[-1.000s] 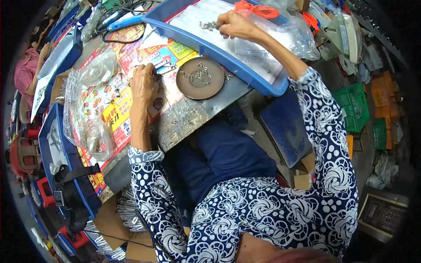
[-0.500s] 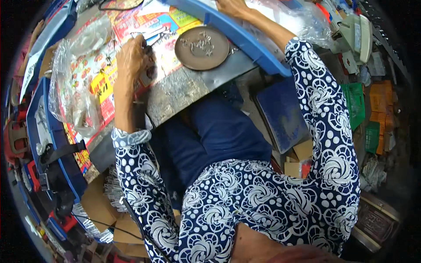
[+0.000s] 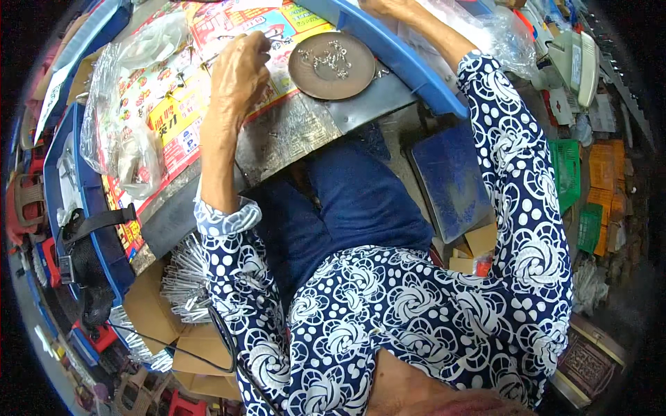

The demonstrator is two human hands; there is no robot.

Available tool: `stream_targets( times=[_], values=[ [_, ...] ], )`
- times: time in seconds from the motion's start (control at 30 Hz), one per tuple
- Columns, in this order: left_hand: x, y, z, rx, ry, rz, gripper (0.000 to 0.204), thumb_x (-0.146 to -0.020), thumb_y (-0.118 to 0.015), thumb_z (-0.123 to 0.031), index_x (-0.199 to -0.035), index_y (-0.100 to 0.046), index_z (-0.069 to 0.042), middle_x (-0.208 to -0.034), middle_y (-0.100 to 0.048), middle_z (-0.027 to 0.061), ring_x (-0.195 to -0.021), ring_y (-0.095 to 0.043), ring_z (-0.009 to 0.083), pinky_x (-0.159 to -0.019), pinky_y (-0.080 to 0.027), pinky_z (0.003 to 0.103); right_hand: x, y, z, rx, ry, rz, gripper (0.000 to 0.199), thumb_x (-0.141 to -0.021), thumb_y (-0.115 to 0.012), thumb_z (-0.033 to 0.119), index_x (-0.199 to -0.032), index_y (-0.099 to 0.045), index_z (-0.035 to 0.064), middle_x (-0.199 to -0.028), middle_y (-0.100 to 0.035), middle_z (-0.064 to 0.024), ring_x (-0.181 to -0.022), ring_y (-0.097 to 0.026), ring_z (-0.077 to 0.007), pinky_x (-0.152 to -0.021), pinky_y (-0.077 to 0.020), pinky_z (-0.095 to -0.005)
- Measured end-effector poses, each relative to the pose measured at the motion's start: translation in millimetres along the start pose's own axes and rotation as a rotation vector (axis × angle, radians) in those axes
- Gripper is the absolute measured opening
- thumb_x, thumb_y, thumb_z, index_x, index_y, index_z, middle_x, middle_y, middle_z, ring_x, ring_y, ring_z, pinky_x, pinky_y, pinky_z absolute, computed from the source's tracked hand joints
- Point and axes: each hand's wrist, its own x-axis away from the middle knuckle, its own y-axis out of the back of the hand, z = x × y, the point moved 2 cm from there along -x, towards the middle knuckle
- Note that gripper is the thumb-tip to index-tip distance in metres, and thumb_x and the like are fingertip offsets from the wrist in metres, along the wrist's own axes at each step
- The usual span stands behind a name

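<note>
My left hand is over the paper-covered worktop, its fingers curled together. What they hold, if anything, is hidden. To its right lies a round brown dish with several small shiny metal pieces in it. My right hand reaches to the top edge of the view, beyond the wall of a long blue tray. Its fingers are cut off by the edge, so its grip cannot be made out. Clear plastic bags lie beside that forearm.
A crumpled clear bag lies at the worktop's left, beside another blue tray and a black strap. Below is a cardboard box with thin metal rods. Green and orange baskets stand at right.
My left hand has moved slightly up and to the right, nearer the dish in the view. The whole view has shifted a little; my right hand has gone higher toward the top edge.
</note>
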Motion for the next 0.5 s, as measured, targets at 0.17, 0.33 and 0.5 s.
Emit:
stream_targets(
  times=[0.17,0.33,0.5],
  values=[
    [0,-19,-17,0.136,-0.119,-0.047,0.018,-0.065,-0.051,0.000,-0.081,-0.060,-0.002,-0.077,-0.056,0.0174,-0.073,-0.055,0.0339,-0.068,-0.044,0.039,-25,29,10,-0.014,-0.267,0.346,0.016,-0.074,-0.050,0.016,-0.073,-0.055,0.0008,-0.074,-0.057,-0.0217,-0.070,-0.055,-0.0357,-0.060,-0.0429,-0.0442],
    [-4,-42,-37,0.163,-0.170,-0.023,0.021,-0.063,-0.053,0.000,-0.081,-0.061,-0.004,-0.079,-0.055,0.0161,-0.079,-0.052,0.0325,-0.072,-0.042,0.038,-31,62,13,-0.017,-0.257,0.276,0.026,-0.068,-0.059,0.022,-0.063,-0.057,-0.0034,-0.062,-0.057,-0.0211,-0.057,-0.058,-0.0313,-0.050,-0.0446,-0.0405],
    [-1,-57,-36,0.042,-0.172,0.016,0.021,-0.062,-0.056,-0.004,-0.081,-0.062,-0.008,-0.084,-0.054,0.0139,-0.085,-0.049,0.0315,-0.074,-0.041,0.039,-29,118,45,-0.600,-0.307,0.177,0.019,-0.065,-0.057,0.015,-0.062,-0.058,-0.0036,-0.049,-0.052,-0.0075,-0.045,-0.052,-0.0115,-0.040,-0.0401,-0.0246]
  ],
)
